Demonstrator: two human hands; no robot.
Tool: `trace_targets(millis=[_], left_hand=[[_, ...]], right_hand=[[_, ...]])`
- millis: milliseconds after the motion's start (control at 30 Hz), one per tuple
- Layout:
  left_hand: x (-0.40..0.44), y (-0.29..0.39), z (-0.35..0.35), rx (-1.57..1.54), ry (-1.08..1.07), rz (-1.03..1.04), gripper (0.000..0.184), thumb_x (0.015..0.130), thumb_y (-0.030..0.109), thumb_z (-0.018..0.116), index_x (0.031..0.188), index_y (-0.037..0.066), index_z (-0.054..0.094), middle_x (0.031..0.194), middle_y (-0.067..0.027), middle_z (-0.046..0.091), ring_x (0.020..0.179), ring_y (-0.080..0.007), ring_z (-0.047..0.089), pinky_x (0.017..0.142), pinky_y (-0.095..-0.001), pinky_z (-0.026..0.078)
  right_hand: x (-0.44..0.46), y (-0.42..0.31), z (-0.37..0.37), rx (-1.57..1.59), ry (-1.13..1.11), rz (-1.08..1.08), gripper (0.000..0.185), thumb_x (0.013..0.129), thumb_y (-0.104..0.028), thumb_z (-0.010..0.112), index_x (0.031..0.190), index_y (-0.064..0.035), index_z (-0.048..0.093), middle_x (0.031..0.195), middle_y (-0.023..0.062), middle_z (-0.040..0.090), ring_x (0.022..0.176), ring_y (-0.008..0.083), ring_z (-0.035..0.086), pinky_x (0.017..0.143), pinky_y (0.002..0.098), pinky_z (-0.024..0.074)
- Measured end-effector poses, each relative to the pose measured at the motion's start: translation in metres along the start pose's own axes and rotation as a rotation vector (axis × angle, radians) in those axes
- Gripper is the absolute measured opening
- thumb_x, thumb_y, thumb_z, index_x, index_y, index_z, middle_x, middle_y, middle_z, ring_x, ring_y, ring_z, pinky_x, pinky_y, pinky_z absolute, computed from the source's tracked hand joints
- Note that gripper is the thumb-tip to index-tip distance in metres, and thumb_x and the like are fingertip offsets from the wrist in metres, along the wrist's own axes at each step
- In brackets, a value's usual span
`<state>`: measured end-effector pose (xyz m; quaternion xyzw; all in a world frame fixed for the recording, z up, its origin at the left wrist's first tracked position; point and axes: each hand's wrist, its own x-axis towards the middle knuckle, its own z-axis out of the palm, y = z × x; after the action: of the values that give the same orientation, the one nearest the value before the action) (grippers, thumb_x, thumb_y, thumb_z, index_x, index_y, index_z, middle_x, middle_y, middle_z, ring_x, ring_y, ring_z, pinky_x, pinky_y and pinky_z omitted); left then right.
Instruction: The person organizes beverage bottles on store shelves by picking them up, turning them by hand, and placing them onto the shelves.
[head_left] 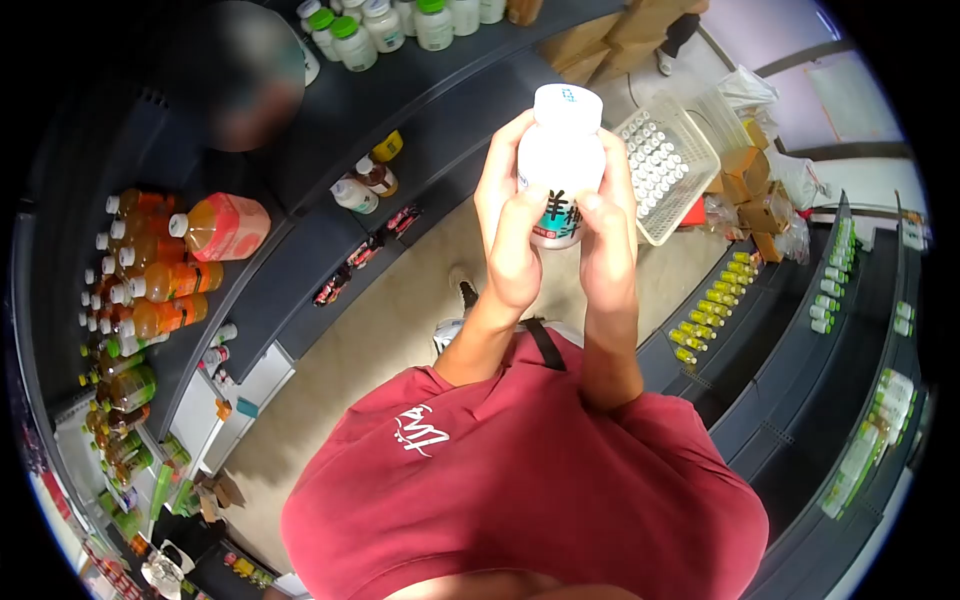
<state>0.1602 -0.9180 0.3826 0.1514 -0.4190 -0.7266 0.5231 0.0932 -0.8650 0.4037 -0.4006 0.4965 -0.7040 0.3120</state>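
Note:
A white bottle (562, 150) with a white cap and a label with dark characters is held upright in front of my chest. My left hand (512, 220) grips it from one side, its thumb on the label. From the other side my right hand (610, 220) closes on the same bottle, thumb also near the label. The bottle's upper part is washed out by bright light. Beyond my right hand, a pale plastic crate (705, 160) on the floor holds many white-capped bottles (650, 175).
Curved dark shelves (440, 100) on the left carry green-capped bottles (354, 42), orange drinks (180, 278) and a large pink-labelled bottle (228, 227). Right-hand shelves (735, 400) hold yellow bottles (715, 308). Cardboard boxes (755, 190) and plastic bags stand behind the crate.

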Motion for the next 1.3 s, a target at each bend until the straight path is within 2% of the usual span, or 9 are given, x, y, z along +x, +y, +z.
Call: trace_targets(millis=[200,300,467,600,700,1000,1133,1233,1300], left_hand=[[-0.046,-0.026,0.071,-0.056,-0.202,-0.041,0.057,0.081,0.021,0.048,0.131,-0.007,0.044,0.123,-0.0154,0.054,0.116,-0.0212,0.05,0.102,-0.0321,0.036],[-0.084,-0.049,0.123,-0.057,-0.325,-0.067,0.057,0.082,0.02,0.048,0.132,-0.007,0.042,0.125,-0.0152,0.052,0.117,-0.0212,0.048,0.103,-0.0319,0.035],[-0.159,-0.093,0.212,-0.053,-0.586,-0.195,0.063,0.084,0.024,0.047,0.14,-0.003,0.034,0.133,-0.0145,0.045,0.125,-0.0216,0.042,0.107,-0.0334,0.029],[-0.225,-0.126,0.271,-0.083,-0.797,-0.311,0.065,0.084,0.028,0.048,0.141,-0.001,0.034,0.135,-0.013,0.045,0.127,-0.0213,0.041,0.108,-0.0342,0.03],[-0.282,-0.147,0.31,-0.088,-0.944,-0.444,0.066,0.085,0.03,0.048,0.142,0.001,0.033,0.137,-0.0123,0.044,0.128,-0.022,0.041,0.108,-0.0348,0.03],[-0.4,-0.186,0.392,-0.105,-1.365,-0.647,0.077,0.081,0.036,0.054,0.146,0.004,0.027,0.141,-0.0113,0.039,0.132,-0.0234,0.037,0.108,-0.0376,0.03],[-0.438,-0.207,0.416,-0.154,-1.5,-0.685,0.073,0.085,0.037,0.049,0.143,0.0,0.028,0.137,-0.0142,0.04,0.127,-0.0238,0.041,0.107,-0.0369,0.031],[-0.451,-0.225,0.442,-0.293,-1.575,-0.836,0.074,0.081,0.031,0.05,0.146,0.005,0.027,0.14,-0.0113,0.039,0.132,-0.0249,0.037,0.109,-0.0394,0.029],[-0.464,-0.229,0.463,-0.356,-1.657,-0.872,0.071,0.08,0.028,0.048,0.144,0.003,0.03,0.139,-0.0119,0.041,0.131,-0.0256,0.039,0.109,-0.0393,0.028]], right_hand=[[-0.051,-0.041,-0.072,-0.036,0.162,-0.069,0.056,0.085,-0.02,0.046,0.134,0.0052,0.037,0.124,0.0142,0.05,0.116,0.0206,0.048,0.101,0.0321,0.0364],[-0.091,-0.071,-0.123,-0.042,0.289,-0.095,0.058,0.082,-0.02,0.045,0.134,0.0061,0.038,0.124,0.0141,0.051,0.116,0.02,0.048,0.1,0.0312,0.0376],[-0.174,-0.118,-0.214,-0.026,0.474,-0.181,0.057,0.08,-0.017,0.046,0.132,0.0057,0.039,0.124,0.0136,0.051,0.116,0.0195,0.049,0.1,0.0306,0.0386],[-0.254,-0.141,-0.275,-0.014,0.671,-0.274,0.054,0.08,-0.016,0.049,0.13,0.0053,0.042,0.122,0.0123,0.052,0.114,0.0182,0.051,0.098,0.0302,0.0398],[-0.319,-0.16,-0.319,-0.145,0.766,-0.353,0.052,0.081,-0.016,0.052,0.128,0.0053,0.044,0.118,0.0111,0.055,0.111,0.0171,0.052,0.097,0.0297,0.0406],[-0.452,-0.188,-0.378,-0.179,1.165,-0.575,0.058,0.073,-0.017,0.054,0.125,0.0062,0.047,0.117,0.0121,0.056,0.11,0.0187,0.054,0.096,0.0296,0.0414],[-0.489,-0.189,-0.396,-0.204,1.313,-0.662,0.058,0.07,-0.016,0.055,0.124,0.0051,0.049,0.116,0.0111,0.056,0.11,0.0184,0.054,0.095,0.0286,0.0415],[-0.501,-0.2,-0.41,-0.34,1.436,-0.6,0.058,0.069,-0.016,0.054,0.124,0.0042,0.049,0.116,0.0106,0.056,0.11,0.0177,0.053,0.095,0.0285,0.0409],[-0.513,-0.203,-0.419,-0.409,1.5,-0.643,0.059,0.069,-0.016,0.053,0.124,0.0029,0.049,0.115,0.0096,0.056,0.109,0.0162,0.052,0.095,0.0276,0.0395]])
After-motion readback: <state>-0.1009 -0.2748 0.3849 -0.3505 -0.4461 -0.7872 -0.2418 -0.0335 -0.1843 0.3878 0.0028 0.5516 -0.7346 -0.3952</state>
